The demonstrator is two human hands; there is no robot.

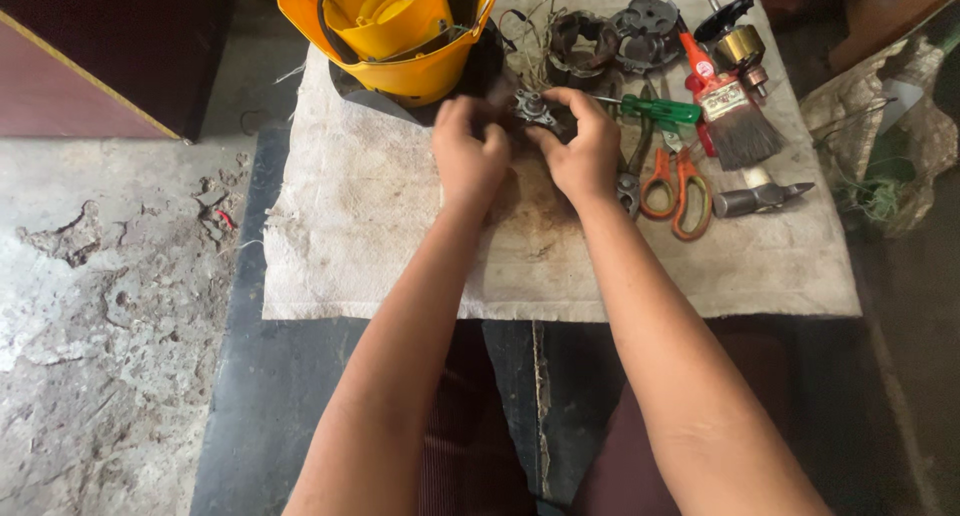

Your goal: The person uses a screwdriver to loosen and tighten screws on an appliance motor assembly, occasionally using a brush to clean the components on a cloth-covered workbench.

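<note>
Grey metal motor part (531, 107) sat pinched between our left hand (468, 156) and right hand (585, 148), just below the yellow housing (395, 36); next needed a steady twist.

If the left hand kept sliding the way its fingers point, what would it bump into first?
Probably the yellow plastic housing, which sits just beyond the left hand on the white cloth; depth is hard to judge.

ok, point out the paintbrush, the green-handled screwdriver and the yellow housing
paintbrush (740, 126), head view, on the bristles.
green-handled screwdriver (665, 109), head view, on the handle.
yellow housing (425, 71), head view, on the outer wall.
</note>
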